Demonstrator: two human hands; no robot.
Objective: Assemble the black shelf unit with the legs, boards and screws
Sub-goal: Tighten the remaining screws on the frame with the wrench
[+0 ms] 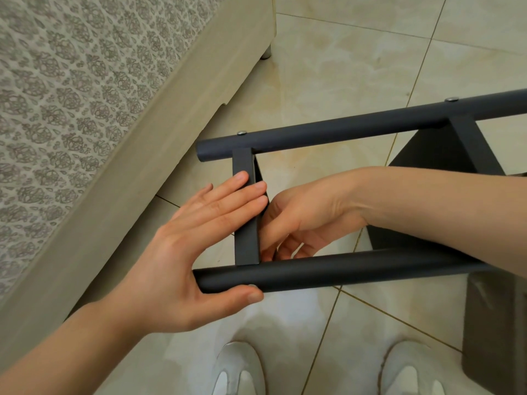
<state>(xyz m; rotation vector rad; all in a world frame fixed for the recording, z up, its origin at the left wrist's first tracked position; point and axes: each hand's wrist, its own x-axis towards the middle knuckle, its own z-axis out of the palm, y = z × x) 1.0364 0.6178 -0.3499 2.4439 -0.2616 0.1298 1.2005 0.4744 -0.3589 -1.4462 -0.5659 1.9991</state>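
**A:** Where the person's shoes stand, I log the near leg first, lying left to right. The left hand is spread, thumb on the tube's left end and straight fingers pressed flat on the end board.

**B:** Right hand?

**A:** The right hand reaches in from the right behind that board, fingers curled low at the joint. I cannot tell if it pinches anything.

**B:** Advice?

**A:** I judge the near joint is being seated. Keep the board square and the holes aligned before driving. The far leg carries its screw.
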